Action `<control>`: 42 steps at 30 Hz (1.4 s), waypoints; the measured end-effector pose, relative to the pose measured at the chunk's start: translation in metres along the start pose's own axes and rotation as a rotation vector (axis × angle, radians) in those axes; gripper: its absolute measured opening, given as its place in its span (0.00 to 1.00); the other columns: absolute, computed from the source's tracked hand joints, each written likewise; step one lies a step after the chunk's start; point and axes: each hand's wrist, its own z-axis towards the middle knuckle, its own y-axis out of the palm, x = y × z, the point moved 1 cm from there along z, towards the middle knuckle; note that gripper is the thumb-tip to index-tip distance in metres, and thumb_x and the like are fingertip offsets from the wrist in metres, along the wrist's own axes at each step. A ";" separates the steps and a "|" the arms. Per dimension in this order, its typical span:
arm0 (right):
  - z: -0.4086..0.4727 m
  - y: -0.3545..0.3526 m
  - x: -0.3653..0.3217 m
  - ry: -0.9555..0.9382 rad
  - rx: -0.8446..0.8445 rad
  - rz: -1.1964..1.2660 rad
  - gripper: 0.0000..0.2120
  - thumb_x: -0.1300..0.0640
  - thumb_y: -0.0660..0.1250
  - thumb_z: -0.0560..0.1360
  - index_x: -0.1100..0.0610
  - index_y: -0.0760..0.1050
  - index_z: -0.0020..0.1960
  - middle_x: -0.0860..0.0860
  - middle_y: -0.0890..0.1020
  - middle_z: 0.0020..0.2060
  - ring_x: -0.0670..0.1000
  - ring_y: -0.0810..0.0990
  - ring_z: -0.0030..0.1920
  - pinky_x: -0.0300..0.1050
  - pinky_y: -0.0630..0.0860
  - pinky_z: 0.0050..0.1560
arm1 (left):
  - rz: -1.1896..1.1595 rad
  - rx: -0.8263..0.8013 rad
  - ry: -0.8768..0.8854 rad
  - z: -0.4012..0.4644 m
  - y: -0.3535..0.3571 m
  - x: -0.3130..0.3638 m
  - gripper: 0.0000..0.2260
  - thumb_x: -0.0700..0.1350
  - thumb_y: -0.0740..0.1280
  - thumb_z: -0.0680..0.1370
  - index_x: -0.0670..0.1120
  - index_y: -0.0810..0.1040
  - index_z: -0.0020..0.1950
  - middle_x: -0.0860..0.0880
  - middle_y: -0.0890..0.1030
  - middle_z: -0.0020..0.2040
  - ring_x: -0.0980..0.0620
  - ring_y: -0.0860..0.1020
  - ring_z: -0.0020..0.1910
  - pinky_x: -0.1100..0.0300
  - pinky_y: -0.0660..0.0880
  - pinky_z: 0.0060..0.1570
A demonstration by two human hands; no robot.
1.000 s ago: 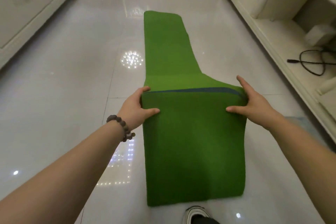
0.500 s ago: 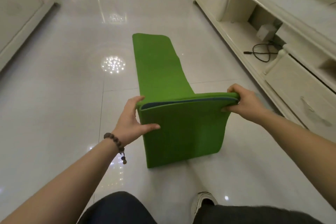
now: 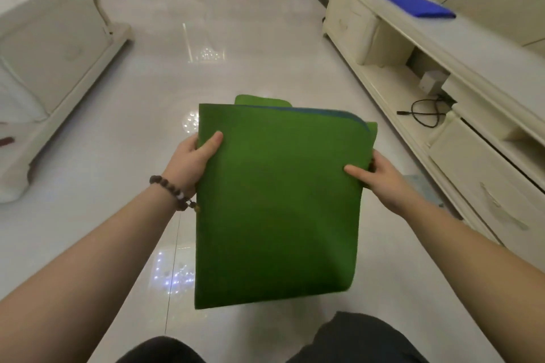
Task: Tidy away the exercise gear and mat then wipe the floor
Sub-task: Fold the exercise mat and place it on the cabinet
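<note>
While the left hand (image 3: 191, 160) pinches the left edge of the folded green mat (image 3: 277, 209) and the right hand (image 3: 376, 175) pinches its right edge, thumbs on the near face, the mat hangs between them, apparently clear of the floor (image 3: 206, 74). By my reading the folding is about done, but the mat is not yet stowed. Wiping looks unstarted: a blue cloth (image 3: 415, 6) lies on the desk (image 3: 477, 47), far beyond the right hand.

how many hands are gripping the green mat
2: the left hand grips the folded green mat at its left edge, the right hand at its right edge.
</note>
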 end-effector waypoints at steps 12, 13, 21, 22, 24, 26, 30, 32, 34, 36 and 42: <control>0.062 0.015 0.011 -0.124 0.068 0.223 0.39 0.36 0.79 0.53 0.50 0.73 0.58 0.53 0.81 0.57 0.53 0.83 0.53 0.47 0.81 0.47 | 0.035 -0.066 -0.123 0.026 -0.018 -0.049 0.42 0.63 0.79 0.57 0.43 0.73 0.65 0.47 0.82 0.57 0.49 0.81 0.55 0.51 0.77 0.56; 0.065 0.015 0.018 -0.125 0.077 0.252 0.39 0.36 0.79 0.53 0.51 0.73 0.59 0.53 0.81 0.58 0.54 0.83 0.53 0.48 0.81 0.47 | 0.076 -0.094 -0.172 0.024 -0.021 -0.073 0.47 0.65 0.80 0.52 0.45 0.74 0.65 0.47 0.82 0.58 0.48 0.80 0.57 0.49 0.76 0.59; 0.091 0.021 0.040 -0.147 0.166 0.138 0.08 0.53 0.66 0.77 0.54 0.73 0.55 0.56 0.82 0.53 0.57 0.82 0.52 0.56 0.80 0.52 | 0.331 0.115 -0.233 0.001 0.003 -0.182 0.21 0.62 0.69 0.71 0.47 0.79 0.54 0.51 0.84 0.48 0.53 0.83 0.46 0.54 0.80 0.51; 0.097 0.020 0.038 -0.178 0.207 0.080 0.09 0.51 0.67 0.77 0.54 0.74 0.53 0.55 0.82 0.52 0.57 0.82 0.52 0.57 0.80 0.52 | 0.320 0.161 -0.230 0.005 0.008 -0.180 0.20 0.61 0.67 0.73 0.46 0.80 0.54 0.50 0.84 0.46 0.52 0.83 0.44 0.57 0.80 0.45; 0.113 0.016 0.035 -0.220 0.295 -0.039 0.11 0.48 0.66 0.76 0.54 0.74 0.52 0.55 0.82 0.50 0.56 0.82 0.50 0.55 0.79 0.51 | 0.303 0.172 -0.271 0.015 0.013 -0.173 0.21 0.62 0.64 0.74 0.45 0.80 0.51 0.49 0.84 0.44 0.50 0.83 0.42 0.60 0.78 0.39; 0.135 0.015 0.038 -0.216 0.336 -0.120 0.13 0.45 0.65 0.77 0.55 0.75 0.52 0.54 0.82 0.48 0.55 0.82 0.49 0.54 0.79 0.51 | 0.346 0.152 -0.321 0.029 0.014 -0.171 0.23 0.65 0.63 0.74 0.45 0.80 0.48 0.47 0.84 0.43 0.49 0.83 0.41 0.60 0.76 0.38; 0.175 0.026 0.087 0.014 0.120 -0.301 0.23 0.43 0.63 0.77 0.57 0.71 0.64 0.53 0.79 0.56 0.56 0.80 0.54 0.51 0.77 0.53 | 0.513 0.273 -0.406 0.049 0.010 -0.196 0.27 0.66 0.60 0.75 0.41 0.77 0.52 0.44 0.81 0.52 0.47 0.79 0.45 0.57 0.74 0.46; 0.172 0.032 0.134 0.268 -0.100 -0.367 0.35 0.39 0.63 0.75 0.55 0.56 0.75 0.55 0.71 0.68 0.56 0.76 0.59 0.53 0.77 0.51 | 0.473 0.192 -0.553 0.045 0.003 -0.225 0.31 0.64 0.63 0.75 0.41 0.72 0.65 0.44 0.76 0.62 0.44 0.77 0.55 0.52 0.73 0.58; 0.152 0.033 0.183 0.447 -0.270 -0.469 0.43 0.35 0.62 0.73 0.49 0.44 0.78 0.55 0.62 0.74 0.59 0.73 0.64 0.53 0.78 0.49 | 0.441 0.045 -0.719 0.032 -0.005 -0.258 0.32 0.63 0.69 0.72 0.43 0.69 0.68 0.45 0.75 0.65 0.45 0.76 0.59 0.48 0.75 0.61; 0.124 0.037 0.226 0.496 -0.368 -0.569 0.44 0.33 0.64 0.72 0.47 0.45 0.77 0.53 0.65 0.73 0.58 0.73 0.63 0.52 0.78 0.48 | 0.442 -0.006 -0.789 0.022 -0.012 -0.288 0.40 0.66 0.74 0.65 0.44 0.70 0.68 0.45 0.78 0.61 0.46 0.79 0.56 0.47 0.77 0.58; 0.082 0.046 0.280 0.513 -0.077 -0.440 0.31 0.41 0.73 0.68 0.60 0.71 0.62 0.56 0.79 0.58 0.57 0.79 0.54 0.49 0.76 0.56 | 0.483 0.161 -0.502 0.020 0.002 -0.299 0.24 0.52 0.74 0.73 0.44 0.71 0.63 0.46 0.79 0.56 0.49 0.78 0.48 0.58 0.75 0.49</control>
